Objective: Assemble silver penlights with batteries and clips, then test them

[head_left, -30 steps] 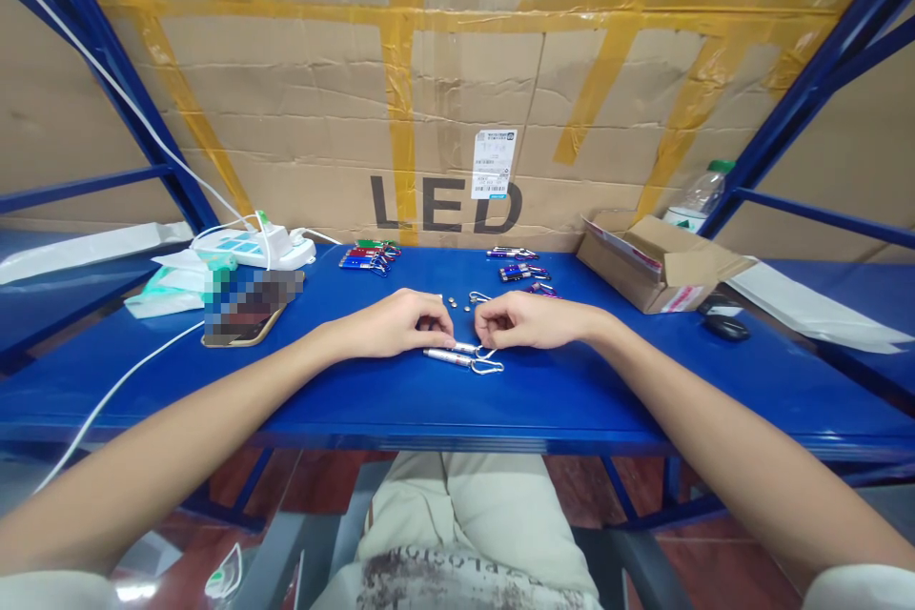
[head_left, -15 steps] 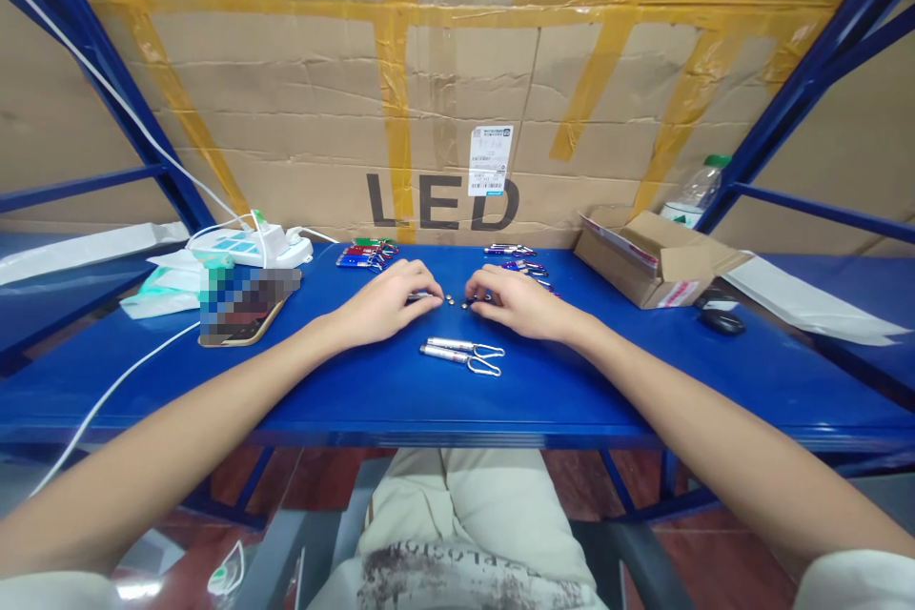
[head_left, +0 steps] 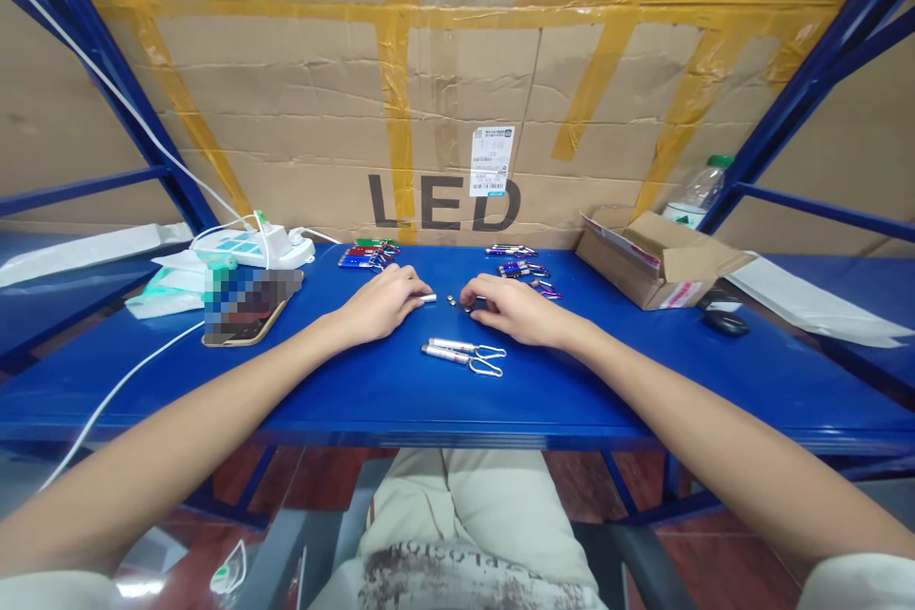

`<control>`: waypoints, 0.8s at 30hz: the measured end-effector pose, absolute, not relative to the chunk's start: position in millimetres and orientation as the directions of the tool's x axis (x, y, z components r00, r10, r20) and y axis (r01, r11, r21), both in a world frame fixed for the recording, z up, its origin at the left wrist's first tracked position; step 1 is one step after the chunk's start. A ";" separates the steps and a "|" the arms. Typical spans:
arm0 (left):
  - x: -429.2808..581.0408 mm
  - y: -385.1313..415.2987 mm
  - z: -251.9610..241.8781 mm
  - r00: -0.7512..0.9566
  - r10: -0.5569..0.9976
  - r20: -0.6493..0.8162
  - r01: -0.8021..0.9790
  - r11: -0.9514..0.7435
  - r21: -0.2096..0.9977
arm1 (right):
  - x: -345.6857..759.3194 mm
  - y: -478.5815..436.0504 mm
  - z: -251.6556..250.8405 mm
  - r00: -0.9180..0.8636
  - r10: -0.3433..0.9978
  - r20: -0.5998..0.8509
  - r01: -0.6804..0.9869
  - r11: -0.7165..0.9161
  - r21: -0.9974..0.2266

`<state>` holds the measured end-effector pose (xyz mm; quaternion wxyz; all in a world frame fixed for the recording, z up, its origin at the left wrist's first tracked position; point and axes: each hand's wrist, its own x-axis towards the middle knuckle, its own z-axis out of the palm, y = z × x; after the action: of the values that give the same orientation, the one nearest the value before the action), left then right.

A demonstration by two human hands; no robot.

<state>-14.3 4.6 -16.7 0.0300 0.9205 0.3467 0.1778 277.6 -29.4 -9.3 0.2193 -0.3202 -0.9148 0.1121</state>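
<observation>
My left hand (head_left: 386, 303) is closed around a small silver tube (head_left: 427, 297), whose pale end pokes out past the fingertips. To the right, my right hand (head_left: 511, 307) has its thumb and fingers curled together just above the table; something dark shows between them, too small to name. In the gap between both hands lie small round button cells (head_left: 452, 300), close to the right fingertips. Nearer to me, two silver penlights (head_left: 452, 351) rest side by side, each with a carabiner clip pointing right.
Coloured penlights (head_left: 368, 253) lie behind my left hand, more (head_left: 520, 268) behind my right. At left are a phone (head_left: 250, 310) and a white power strip (head_left: 264, 248). An open carton (head_left: 654, 257), a black mouse (head_left: 723, 319) and a bottle (head_left: 697, 191) stand right. A taped cardboard box forms the back.
The silver tube's end now shows beyond my left fingertips, and that hand has drawn slightly left. My right fingers have shifted a little left, over the button cells.
</observation>
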 end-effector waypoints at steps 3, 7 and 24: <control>-12.9 2.7 -15.2 0.682 0.660 0.315 0.633 -0.749 0.197 | 276.2 -30.5 -8.3 -0.698 0.644 0.313 0.533 0.759 -0.373; -7.8 -2.6 -10.9 0.623 0.678 0.390 0.613 -0.733 0.296 | 274.7 -32.1 -7.4 -0.688 0.659 0.304 0.540 0.744 -0.393; 4.0 -8.9 -7.4 0.573 0.745 0.341 0.476 -0.642 0.601 | 273.1 -35.8 0.0 -0.651 0.738 0.178 0.532 0.611 -0.587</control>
<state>4.0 -8.9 -7.4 0.2285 0.8569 0.3564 0.2940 273.1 -35.8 0.0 0.2059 -0.3632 -0.8736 0.2501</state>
